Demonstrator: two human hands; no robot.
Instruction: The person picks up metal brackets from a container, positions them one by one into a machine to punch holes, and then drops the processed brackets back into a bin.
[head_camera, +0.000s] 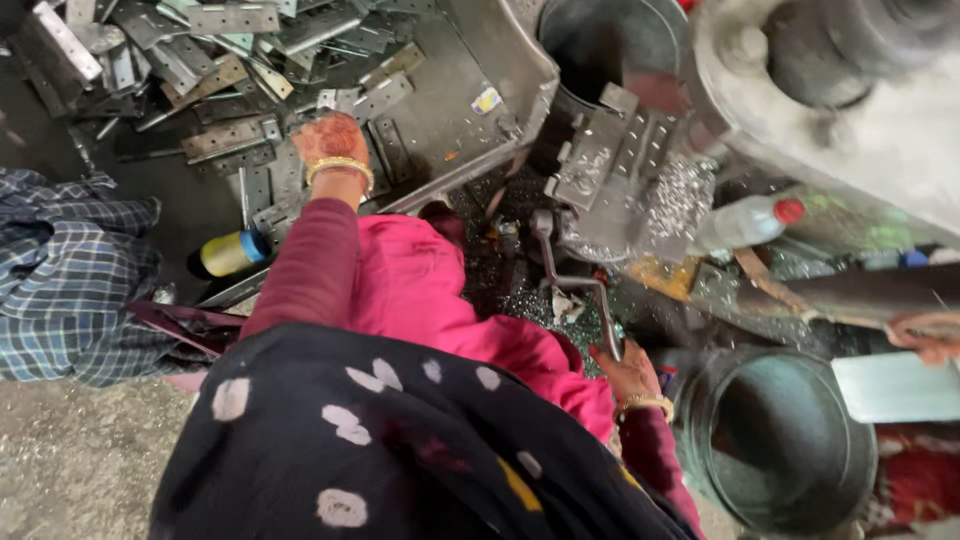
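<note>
My left hand (331, 141), with a gold bangle on the wrist, reaches into a metal tray (450, 110) holding a heap of flat perforated metal plates (215, 60). The hand rests on the plates at the heap's near edge with its fingers curled under and hidden. My right hand (632, 374) sits low at the right, closed around the lower end of a bent steel crank handle (575, 285). The handle runs up to a clamp fixture (605, 150) on a press machine, which is covered in metal shavings.
Two round metal buckets stand near the machine, one at the top (600, 40) and one at the lower right (775, 440). A plastic bottle with a red cap (750, 222) lies by the fixture, and a yellow can (230, 252) below the tray. Checked cloth (70, 280) is at the left.
</note>
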